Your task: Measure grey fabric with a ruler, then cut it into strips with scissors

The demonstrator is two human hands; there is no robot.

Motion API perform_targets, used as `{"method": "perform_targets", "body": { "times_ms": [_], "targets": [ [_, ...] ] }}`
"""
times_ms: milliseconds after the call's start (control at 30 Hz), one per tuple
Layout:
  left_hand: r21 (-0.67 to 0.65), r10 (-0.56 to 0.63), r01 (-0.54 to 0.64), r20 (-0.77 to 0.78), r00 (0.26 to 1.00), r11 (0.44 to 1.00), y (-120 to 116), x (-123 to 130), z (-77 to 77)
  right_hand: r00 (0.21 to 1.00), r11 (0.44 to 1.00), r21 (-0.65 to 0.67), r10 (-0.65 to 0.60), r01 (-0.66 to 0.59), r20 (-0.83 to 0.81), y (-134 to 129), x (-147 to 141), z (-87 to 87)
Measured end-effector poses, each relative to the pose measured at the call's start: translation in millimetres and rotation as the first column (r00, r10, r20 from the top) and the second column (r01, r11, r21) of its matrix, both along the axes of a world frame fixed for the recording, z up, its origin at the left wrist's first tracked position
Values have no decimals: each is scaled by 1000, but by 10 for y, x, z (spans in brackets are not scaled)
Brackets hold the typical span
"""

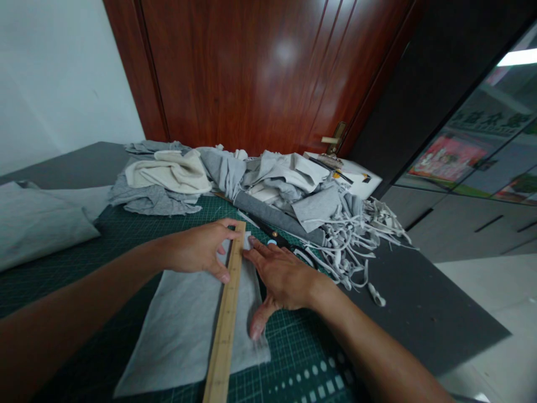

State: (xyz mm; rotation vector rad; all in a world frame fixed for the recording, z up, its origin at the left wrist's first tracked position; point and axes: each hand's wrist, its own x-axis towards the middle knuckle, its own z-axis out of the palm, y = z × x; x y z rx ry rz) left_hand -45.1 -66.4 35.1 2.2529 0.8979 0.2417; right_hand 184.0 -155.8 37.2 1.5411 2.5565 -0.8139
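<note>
One dark grey table point(398, 319), flat and matt, bore a green gridded mat point(289, 338). Heaped fabric point(277, 168) ran along the far side, grey and cream, crumpled, with thin curled strips point(342, 246) tangled at its right. On the mat: a pale grey cloth point(180, 324), roughly four-sided, lightly wrinkled, lying under a straight wooden ruler point(226, 313). Step in hand, as judged: setting the ruler lengthwise. Next move seemed to call for even pressure, lest it skew. Left hand point(199, 246), uncurled, had thumb and fingers on the ruler; right hand point(285, 277), spread, rested on the cloth beside it. Black scissors point(282, 239) lay just beyond.
</note>
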Motion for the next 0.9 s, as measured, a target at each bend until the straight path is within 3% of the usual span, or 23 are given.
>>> {"method": "perform_targets", "body": {
  "times_ms": [200,300,500,733,900],
  "targets": [
    [143,39,-39,2,999,989,-10,-15,-147,1000,1000,20,-1,1,-15,-5,-6,0],
    [190,27,-22,-26,999,982,-53,-41,-139,1000,1000,19,-2,2,-10,-5,-9,0],
    [223,-28,46,-82,996,974,-99,-48,-85,1000,1000,25,5,-5,5,-2,-6,5],
    [233,2,-5,12,1000,972,-69,-53,-230,1000,1000,8,-15,15,-9,-13,-8,8],
    [262,-35,26,26,999,965,-34,-52,-288,1000,999,54,0,-1,10,-21,-23,-11]
  ]
}}
